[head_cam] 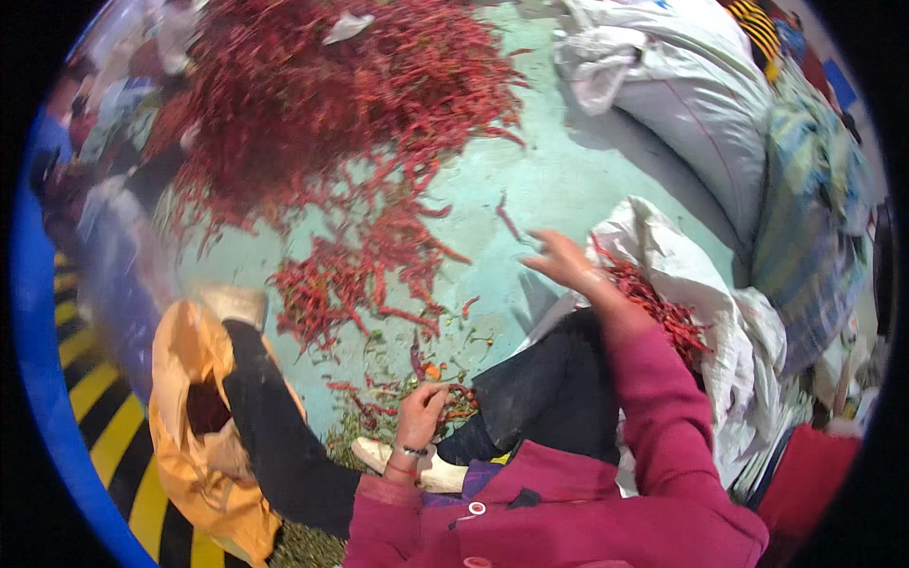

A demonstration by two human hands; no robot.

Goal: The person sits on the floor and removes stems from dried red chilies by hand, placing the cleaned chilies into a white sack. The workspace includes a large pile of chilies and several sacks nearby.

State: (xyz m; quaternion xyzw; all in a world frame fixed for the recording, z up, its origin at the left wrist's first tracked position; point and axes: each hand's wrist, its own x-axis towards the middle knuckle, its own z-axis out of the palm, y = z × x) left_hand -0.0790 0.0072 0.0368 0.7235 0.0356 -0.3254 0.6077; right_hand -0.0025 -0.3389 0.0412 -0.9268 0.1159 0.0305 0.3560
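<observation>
My left hand (424,419), with a dark bracelet at the wrist, hovers over stems and scattered chillies near my white shoe (447,474); its thumb and forefinger are close together, and whether it pinches anything is unclear. My right hand (561,259) is stretched out, slightly blurred, with fingers apart. Just beyond its fingertips a single red chilli (508,219) appears over the pale green floor; contact cannot be told. Beside my right forearm, an open white woven sack (643,234) holds red chillies (657,305). A smaller heap of red chillies (319,298) lies ahead, left of centre.
A large pile of red chillies (341,92) covers the upper left floor. Full white sacks (689,106) stand at upper right, a plaid sack (809,234) beside them. An orange bag (177,454) lies by my left leg. Blurred people are at the upper left.
</observation>
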